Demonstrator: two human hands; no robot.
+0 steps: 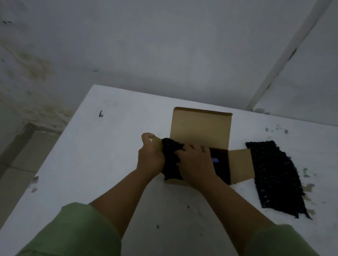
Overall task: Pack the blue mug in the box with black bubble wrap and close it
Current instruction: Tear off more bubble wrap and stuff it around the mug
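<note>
Both hands, the left hand (150, 156) and right hand (196, 165), curl their fingers around crumpled, knobbly black bubble wrap (170, 156) inside the open brown cardboard box (200, 126), a flat sheet (275, 178) lying right of it.

Dim room, stained wall (18, 64), white table (96, 160)

Box (200, 130) sits on the tabletop (100, 161), toward its far edge, lid flap standing up at the back, side flap folded out to the right. A wad of bubble wrap (171, 159) fills the box's left end. Mug (215, 160) lies inside, right of the wad, mostly hidden. Left hand (150, 153) at the box's left flap; right hand (196, 165) over the opening. Spare bubble wrap sheet (275, 178) lies flat on the tabletop, just right of the side flap.
</note>
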